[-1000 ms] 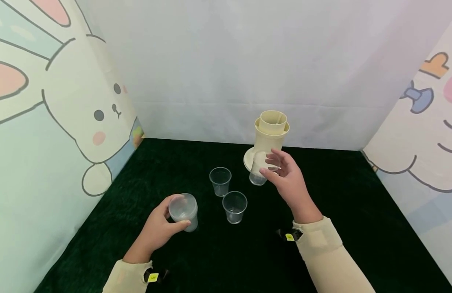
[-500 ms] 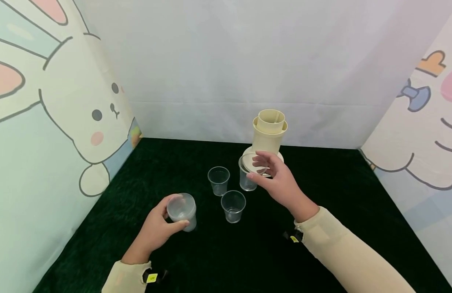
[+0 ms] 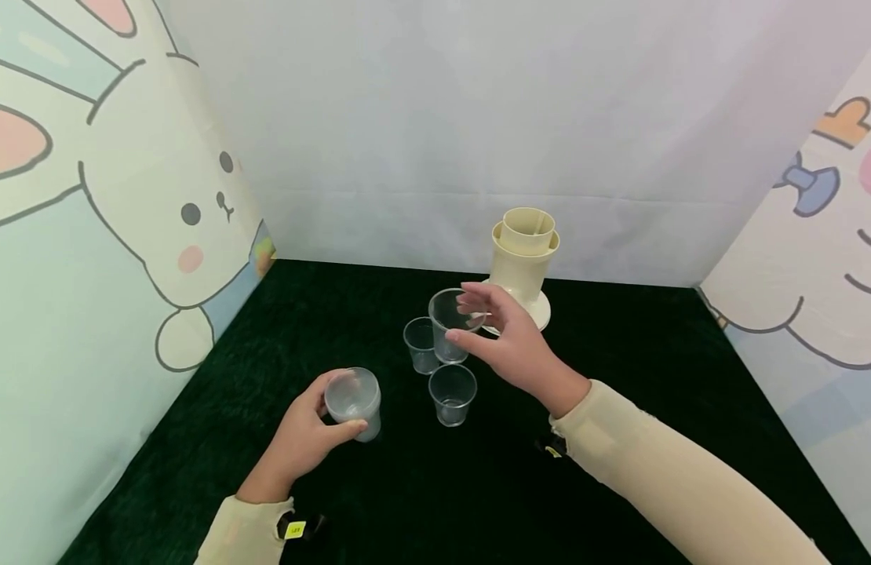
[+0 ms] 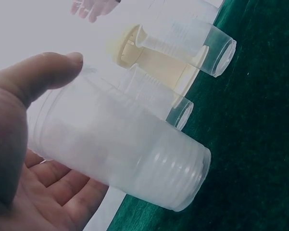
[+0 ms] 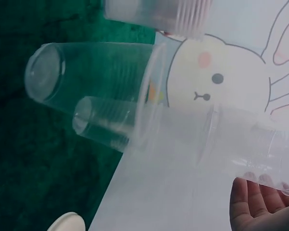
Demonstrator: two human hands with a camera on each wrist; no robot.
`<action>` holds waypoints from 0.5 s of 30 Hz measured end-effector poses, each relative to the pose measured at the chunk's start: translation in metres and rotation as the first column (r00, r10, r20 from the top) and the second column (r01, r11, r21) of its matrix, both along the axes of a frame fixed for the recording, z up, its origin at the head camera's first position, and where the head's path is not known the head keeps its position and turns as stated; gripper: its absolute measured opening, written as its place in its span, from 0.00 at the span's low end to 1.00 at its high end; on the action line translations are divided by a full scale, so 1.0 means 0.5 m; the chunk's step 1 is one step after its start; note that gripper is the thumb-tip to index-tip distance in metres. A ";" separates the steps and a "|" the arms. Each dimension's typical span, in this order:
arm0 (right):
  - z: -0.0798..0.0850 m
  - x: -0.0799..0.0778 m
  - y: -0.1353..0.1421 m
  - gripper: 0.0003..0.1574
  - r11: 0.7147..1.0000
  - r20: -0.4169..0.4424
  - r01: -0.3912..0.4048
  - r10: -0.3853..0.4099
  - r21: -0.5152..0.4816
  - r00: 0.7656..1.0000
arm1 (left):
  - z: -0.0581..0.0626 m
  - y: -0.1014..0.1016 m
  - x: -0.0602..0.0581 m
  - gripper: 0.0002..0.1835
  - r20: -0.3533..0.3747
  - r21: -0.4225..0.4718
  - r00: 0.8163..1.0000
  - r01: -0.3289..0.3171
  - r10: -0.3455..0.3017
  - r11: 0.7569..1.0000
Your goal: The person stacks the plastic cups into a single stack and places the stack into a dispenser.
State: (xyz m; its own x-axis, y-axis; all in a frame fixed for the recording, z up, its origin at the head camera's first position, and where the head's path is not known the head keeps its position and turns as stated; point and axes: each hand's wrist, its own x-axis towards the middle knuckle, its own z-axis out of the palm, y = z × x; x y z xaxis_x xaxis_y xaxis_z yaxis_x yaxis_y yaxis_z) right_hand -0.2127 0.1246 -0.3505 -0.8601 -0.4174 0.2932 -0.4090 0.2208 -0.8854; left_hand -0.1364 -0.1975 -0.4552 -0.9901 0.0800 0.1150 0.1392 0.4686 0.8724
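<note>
My left hand [image 3: 304, 435] grips a stack of nested clear plastic cups [image 3: 354, 400], thumb on the near side and fingers behind. In the left wrist view this stack [image 4: 130, 139] fills the middle, tilted by the camera. My right hand [image 3: 509, 345] pinches a single clear plastic cup [image 3: 448, 314] between thumb and fingers, above the table. Below it stand two clear cups, one nearer [image 3: 453, 396] and one farther left [image 3: 419, 349], partly covered by the held cup. The right wrist view shows the held cup [image 5: 250, 144] above my fingertips.
A cream cylindrical holder [image 3: 520, 271] with an inner tube and round base stands behind the right hand. Dark green cloth [image 3: 584, 486] covers the table. A white curtain [image 3: 407, 118] hangs behind, with cartoon-printed panels [image 3: 146, 220] at the sides.
The right hand has carried its cup left from in front of the cream holder to over the two standing cups. The left hand and its stack stay nearly still.
</note>
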 end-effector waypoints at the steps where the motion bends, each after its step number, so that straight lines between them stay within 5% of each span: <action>1: 0.004 0.000 -0.006 0.41 1.000 -0.008 -0.010 0.010 0.000 1.000 | 0.001 0.000 0.000 0.39 -0.003 0.001 1.000 0.002 -0.002 1.000; 15: 0.029 0.020 -0.120 0.41 0.989 0.015 -0.147 0.147 -0.001 0.989 | 0.003 -0.001 0.000 0.39 0.028 0.004 1.000 -0.004 0.004 1.000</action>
State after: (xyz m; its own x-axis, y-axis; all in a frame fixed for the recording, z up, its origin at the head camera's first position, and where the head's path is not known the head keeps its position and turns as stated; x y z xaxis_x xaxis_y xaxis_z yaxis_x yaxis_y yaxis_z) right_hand -0.2029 0.0647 -0.3361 -0.7939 -0.5397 0.2803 -0.4233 0.1595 -0.8918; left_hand -0.1364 -0.1980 -0.4537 -0.9932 0.0758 0.0880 0.1133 0.4657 0.8777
